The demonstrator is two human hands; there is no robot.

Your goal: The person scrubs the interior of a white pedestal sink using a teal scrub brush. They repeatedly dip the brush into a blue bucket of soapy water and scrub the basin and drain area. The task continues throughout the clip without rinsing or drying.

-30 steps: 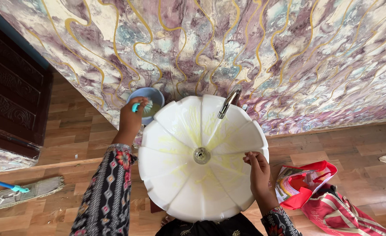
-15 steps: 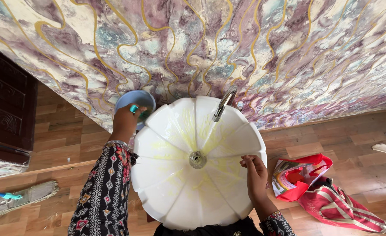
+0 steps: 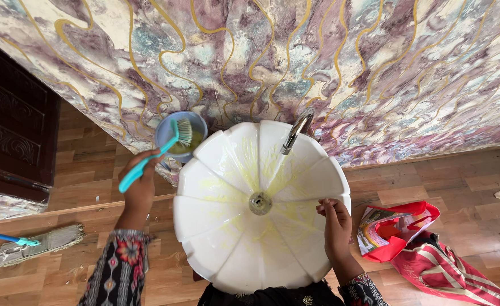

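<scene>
My left hand [image 3: 139, 184] grips the turquoise handle of a scrub brush [image 3: 158, 149], lifted left of the sink with its bristles over a small blue bowl [image 3: 166, 129] of yellowish liquid. A white flower-shaped sink [image 3: 216, 238] fills the middle, streaked with yellow around its drain [image 3: 260, 203]. Water runs from the chrome tap [image 3: 296, 131] at its far rim. My right hand [image 3: 335, 225] rests on the sink's right rim, fingers curled against it.
A marbled purple and gold wall [image 3: 318, 62] stands behind the sink. A mop [image 3: 29, 243] lies on the wooden floor at left. Red striped bags [image 3: 425, 258] lie on the floor at right. A dark carved door [image 3: 9, 130] is at far left.
My left hand has pulled back from the blue bowl toward me, lifting the brush so its bristles and full handle now show. The right hand has stayed on the rim.
</scene>
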